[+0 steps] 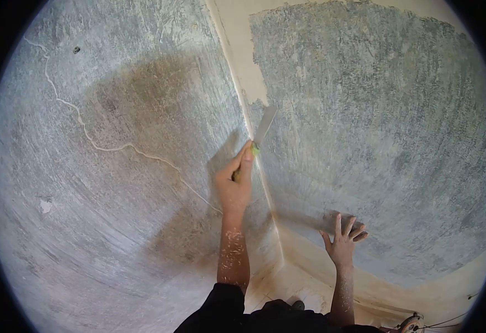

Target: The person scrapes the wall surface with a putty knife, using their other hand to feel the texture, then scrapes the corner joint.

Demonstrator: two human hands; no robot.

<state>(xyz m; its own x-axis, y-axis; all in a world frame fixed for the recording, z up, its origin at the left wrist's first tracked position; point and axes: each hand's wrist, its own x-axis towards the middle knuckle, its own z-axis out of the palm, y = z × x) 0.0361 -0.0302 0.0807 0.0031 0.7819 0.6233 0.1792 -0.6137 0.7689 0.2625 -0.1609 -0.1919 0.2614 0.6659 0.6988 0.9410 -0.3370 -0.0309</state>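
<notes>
My left hand is closed round the handle of a scraper with a flat metal blade and a greenish handle. The blade points up and right, beside the pale corner line between two walls. Just above its tip lies a strip of cream coating with a ragged edge. On the right, my right hand has its fingers spread against the grey, patchy wall. Pale flakes cling to both forearms.
A long pale crack line winds across the left wall. That wall has a small dark hole and a white patch. At the lower right is a round reel-like object with dark cables.
</notes>
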